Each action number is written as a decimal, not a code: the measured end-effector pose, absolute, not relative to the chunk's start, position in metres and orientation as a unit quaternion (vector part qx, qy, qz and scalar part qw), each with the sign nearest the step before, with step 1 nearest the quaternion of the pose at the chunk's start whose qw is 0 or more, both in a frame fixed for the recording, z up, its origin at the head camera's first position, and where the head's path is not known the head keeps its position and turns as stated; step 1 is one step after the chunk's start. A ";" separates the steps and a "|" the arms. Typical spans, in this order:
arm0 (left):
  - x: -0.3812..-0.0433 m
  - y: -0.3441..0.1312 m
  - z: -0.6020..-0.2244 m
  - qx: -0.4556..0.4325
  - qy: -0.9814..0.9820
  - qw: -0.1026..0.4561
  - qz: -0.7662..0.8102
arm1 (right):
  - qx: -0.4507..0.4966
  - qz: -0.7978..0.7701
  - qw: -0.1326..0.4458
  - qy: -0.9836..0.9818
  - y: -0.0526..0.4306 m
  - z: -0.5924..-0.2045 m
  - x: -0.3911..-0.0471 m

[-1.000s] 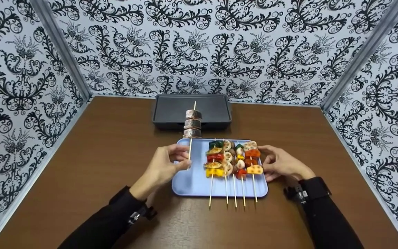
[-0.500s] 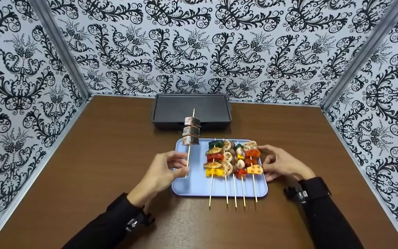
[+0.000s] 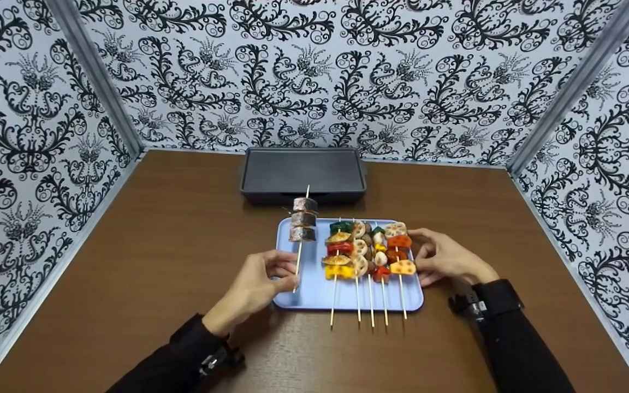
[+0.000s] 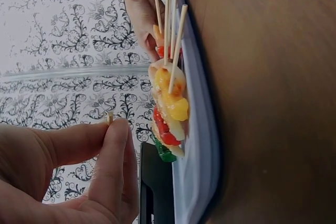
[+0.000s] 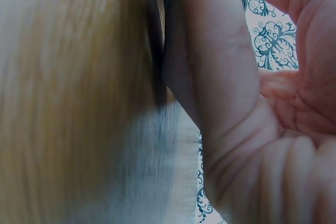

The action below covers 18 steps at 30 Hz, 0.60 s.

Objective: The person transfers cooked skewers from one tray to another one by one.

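In the head view my left hand [image 3: 257, 284] pinches the lower stick of a skewer [image 3: 303, 220] between thumb and fingertips. Three chunks with dark silvery skin and pinkish edges, like fish, are threaded on it. The skewer is held up over the left part of a pale blue tray [image 3: 309, 299], its tip pointing away. In the left wrist view the stick's end [image 4: 109, 118] pokes out between thumb and finger. My right hand [image 3: 451, 259] holds the tray's right edge, fingers bent at the rim. Several vegetable skewers [image 3: 340, 256] lie side by side on the tray's right half.
Behind the tray a dark grey griddle plate [image 3: 303, 170] stands on the brown wooden table [image 3: 183, 218]. Patterned black-and-white panels [image 3: 314, 82] wall in the table at the back and both sides. The vegetable skewers' sticks [image 3: 372, 314] overhang the tray's front edge.
My left hand has come down and nearer with the fish skewer, whose chunks now overlap the tray's back edge instead of the griddle. My right hand and the tray have stayed still.
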<state>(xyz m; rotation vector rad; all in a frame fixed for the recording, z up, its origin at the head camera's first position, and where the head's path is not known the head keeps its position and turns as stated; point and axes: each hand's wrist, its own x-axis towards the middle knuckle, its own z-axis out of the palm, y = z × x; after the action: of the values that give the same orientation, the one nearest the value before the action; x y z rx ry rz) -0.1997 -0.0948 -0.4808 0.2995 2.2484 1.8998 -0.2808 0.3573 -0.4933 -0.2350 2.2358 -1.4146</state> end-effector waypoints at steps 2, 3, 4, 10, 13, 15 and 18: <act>-0.200 -0.094 -0.483 0.101 0.756 0.092 0.641 | -0.084 -0.516 0.239 0.818 0.357 -0.494 -0.281; -0.199 -0.094 -0.483 0.101 0.755 0.092 0.641 | -0.084 -0.516 0.240 0.818 0.357 -0.494 -0.281; -0.199 -0.094 -0.484 0.102 0.756 0.092 0.640 | -0.083 -0.516 0.239 0.818 0.357 -0.494 -0.281; -0.197 -0.092 -0.488 0.105 0.757 0.091 0.639 | -0.083 -0.516 0.239 0.819 0.357 -0.492 -0.281; -0.195 -0.091 -0.491 0.105 0.753 0.101 0.642 | -0.083 -0.517 0.239 0.818 0.358 -0.492 -0.280; -0.194 -0.090 -0.493 0.105 0.750 0.110 0.643 | -0.085 -0.519 0.239 0.816 0.357 -0.493 -0.280; -0.192 -0.089 -0.495 0.107 0.748 0.122 0.644 | -0.090 -0.520 0.238 0.815 0.356 -0.493 -0.280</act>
<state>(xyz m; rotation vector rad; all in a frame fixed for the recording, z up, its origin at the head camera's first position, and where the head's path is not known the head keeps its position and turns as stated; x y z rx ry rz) -0.1921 -0.0894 -0.4946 0.3126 2.1824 1.8809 -0.2799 0.3563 -0.4926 -0.2457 2.2343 -1.4260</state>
